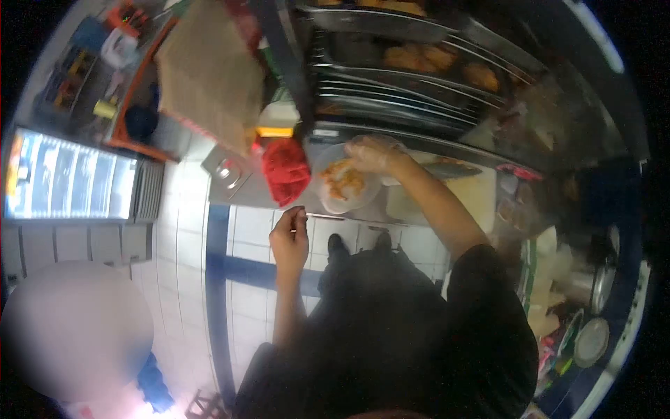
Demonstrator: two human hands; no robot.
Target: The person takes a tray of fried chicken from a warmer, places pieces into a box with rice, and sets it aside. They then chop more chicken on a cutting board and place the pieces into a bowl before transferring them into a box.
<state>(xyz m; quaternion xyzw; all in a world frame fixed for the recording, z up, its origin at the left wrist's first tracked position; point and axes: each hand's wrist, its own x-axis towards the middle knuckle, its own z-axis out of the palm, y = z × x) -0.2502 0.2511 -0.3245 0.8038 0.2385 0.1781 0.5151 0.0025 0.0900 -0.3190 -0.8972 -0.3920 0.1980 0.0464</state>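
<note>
My right hand (373,155), in a clear plastic glove, reaches over the far right rim of a translucent bowl (340,204). Orange-yellow pieces of food (342,180) lie inside the bowl; what the blurred gloved fingers hold, if anything, cannot be made out. In front of the counter edge, my left hand (289,236) is bare and raised, its fingers curled and pressed together. Anything between them is hidden or too small to name. Just beyond that hand, a crumpled red cloth (285,170) lies on the counter, left of the bowl.
Right of the bowl is a pale cutting board (476,199) with a long grey object (450,170). Behind stands a rack with trays of browned food (422,59). A large cardboard box (209,73) is at left. Another person (157,380) is at lower left, near a lit fridge (70,178).
</note>
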